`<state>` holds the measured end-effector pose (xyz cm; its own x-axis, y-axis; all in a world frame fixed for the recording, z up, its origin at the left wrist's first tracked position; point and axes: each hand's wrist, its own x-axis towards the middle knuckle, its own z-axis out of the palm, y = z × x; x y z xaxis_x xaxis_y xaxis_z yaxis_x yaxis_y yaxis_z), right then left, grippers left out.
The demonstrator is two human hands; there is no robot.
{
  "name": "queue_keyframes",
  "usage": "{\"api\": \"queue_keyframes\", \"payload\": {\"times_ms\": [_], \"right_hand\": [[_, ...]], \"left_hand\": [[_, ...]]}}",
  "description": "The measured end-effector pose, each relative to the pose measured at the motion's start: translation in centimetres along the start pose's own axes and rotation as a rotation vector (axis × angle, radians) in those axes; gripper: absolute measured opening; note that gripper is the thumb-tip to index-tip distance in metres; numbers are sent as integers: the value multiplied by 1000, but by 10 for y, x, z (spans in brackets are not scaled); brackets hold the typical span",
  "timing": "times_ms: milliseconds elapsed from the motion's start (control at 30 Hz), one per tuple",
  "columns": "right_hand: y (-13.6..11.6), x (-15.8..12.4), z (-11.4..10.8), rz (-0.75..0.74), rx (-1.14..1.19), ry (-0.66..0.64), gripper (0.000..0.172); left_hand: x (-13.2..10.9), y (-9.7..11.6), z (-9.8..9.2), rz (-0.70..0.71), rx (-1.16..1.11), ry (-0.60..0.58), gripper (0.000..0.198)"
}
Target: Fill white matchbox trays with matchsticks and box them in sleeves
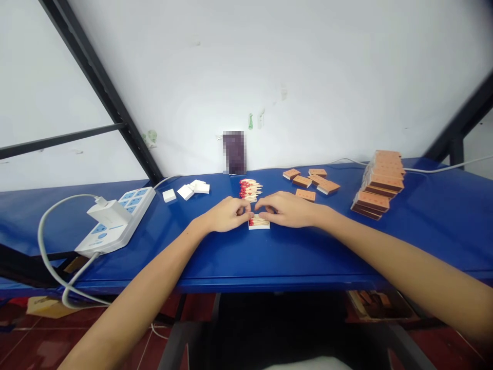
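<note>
A small white tray (259, 226) holding red-headed matches lies on the blue table between my hands. My left hand (230, 214) is at its left end, thumb and fingers curled together at the match heads. At the right end is my right hand (284, 209), its thumb on the matches and its fingers bent above them. Whether either hand pinches a match is too small to tell. Just behind the tray lies a loose pile of matches (251, 190), red heads mostly to the left.
White trays (186, 192) lie at the left, near a power strip (119, 226) with a plugged-in charger and cable. Several brown matchboxes (317, 180) are behind my right hand; stacked matchboxes (385, 177) stand farther right. A dark pixelated object (234, 152) leans on the wall.
</note>
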<state>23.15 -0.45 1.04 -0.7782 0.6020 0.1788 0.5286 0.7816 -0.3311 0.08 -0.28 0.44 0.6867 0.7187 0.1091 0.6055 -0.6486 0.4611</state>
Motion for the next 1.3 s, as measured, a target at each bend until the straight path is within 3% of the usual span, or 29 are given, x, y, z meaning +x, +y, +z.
{"api": "queue_keyframes", "payload": {"times_ms": [333, 400, 533, 667, 767, 900, 967, 1067, 1167, 1233, 1300], "right_hand": [[-5, 2, 3, 14, -110, -24, 25], [-1, 0, -5, 99, -218, 17, 27], [21, -9, -28, 422, -487, 73, 30], [37, -20, -42, 610, -522, -142, 39], [32, -19, -38, 520, -430, -207, 31], [13, -11, -24, 264, -282, -128, 42], [9, -9, -20, 236, -312, -118, 42], [12, -10, -19, 315, -426, -130, 38], [20, -14, -21, 378, -522, -113, 39], [22, -14, -21, 321, -547, -57, 39], [19, -10, -18, 207, -538, 15, 37]], "left_hand": [[0, 2, 1, 68, 139, 19, 37], [0, 2, 0, 68, 189, 46, 40], [-3, 5, -3, 90, 224, 24, 35], [-4, 10, -2, 144, 248, -19, 42], [-2, 11, 1, 128, 298, -3, 36], [-2, 8, 1, 89, 346, 19, 38], [-4, 6, -2, 81, 359, 9, 42], [-5, 4, -8, 90, 348, 35, 45], [-3, 21, -11, 128, 327, 177, 43], [-4, 52, -4, 182, 338, 224, 40], [-12, 95, 15, 306, 376, 128, 37]]}}
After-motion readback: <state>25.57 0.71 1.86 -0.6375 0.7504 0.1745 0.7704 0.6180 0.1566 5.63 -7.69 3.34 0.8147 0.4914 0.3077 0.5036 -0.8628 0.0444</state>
